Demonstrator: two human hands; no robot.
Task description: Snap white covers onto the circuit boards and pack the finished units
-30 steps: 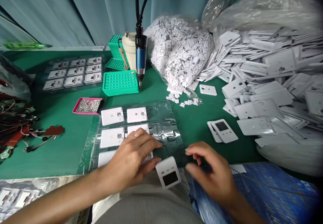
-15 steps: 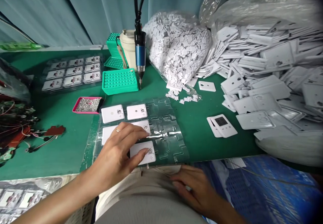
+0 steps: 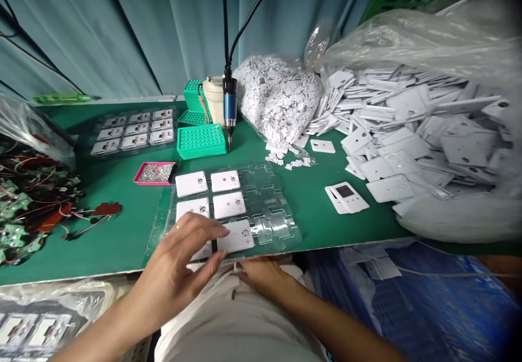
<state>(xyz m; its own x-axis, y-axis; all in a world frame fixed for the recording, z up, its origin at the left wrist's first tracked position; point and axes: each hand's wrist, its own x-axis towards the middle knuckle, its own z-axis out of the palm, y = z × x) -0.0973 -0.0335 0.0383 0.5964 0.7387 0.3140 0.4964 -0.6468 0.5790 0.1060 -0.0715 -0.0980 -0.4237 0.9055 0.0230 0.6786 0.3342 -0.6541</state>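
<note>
Left hand [image 3: 171, 264]: fingers spread, flat, tips on white card [image 3: 235, 236], lower row of clear plastic tray [image 3: 273, 204], lower centre of frame; no grip. Right hand [image 3: 261, 275]: fingers loosely curled just below tray's near edge; hold unclear. White display unit [image 3: 346, 198] on green table [image 3: 367, 226], right of tray.

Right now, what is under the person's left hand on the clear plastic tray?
Under the left hand lies the clear plastic tray, holding a white panel mostly covered by the hand, so its face cannot be seen. A second white panel sits uncovered beside it.
</note>
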